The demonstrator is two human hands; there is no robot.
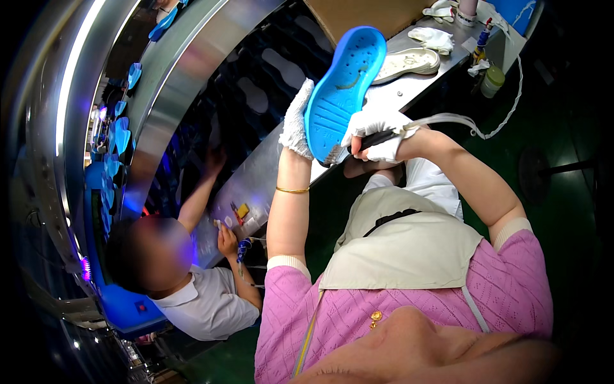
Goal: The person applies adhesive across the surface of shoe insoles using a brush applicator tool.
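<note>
Left hand [296, 125]: in a white cotton glove, raised above the worktop; fingers clamped on the left edge of the blue shoe sole [340, 96], a gold bangle [292, 190] on the wrist below
Blue shoe sole: held up in the air in front of the person, tilted with its toe pointing up and to the right, ridged heel end lowest; perforated inner face and a grey smear near the middle turned toward the camera
Right hand [378, 134]: also white-gloved, fingers closed around the dark handle of a small brush [369, 141]
Brush: bristle tip touching the lower heel edge of the sole, just beside the left palm; a pale hose [448, 120] runs from the hand's back end toward the right
Worktop [409, 89]: grey metal, lying behind and below the sole; a white insole [406, 62] rests on it, a spare glove [435, 38] and a small jar [492, 80] farther right
Co-worker: a person in a white shirt [204, 307] sits at lower left, arm reaching up to the same long worktop
Doing the step well: judged from the grip, the sole should stay pinched by its rim only, so the coated face is untouched; short strokes along the edge, bristles kept flat, would spread evenly
Risk: I judge the hose could drag the brush off line if it snags
</note>
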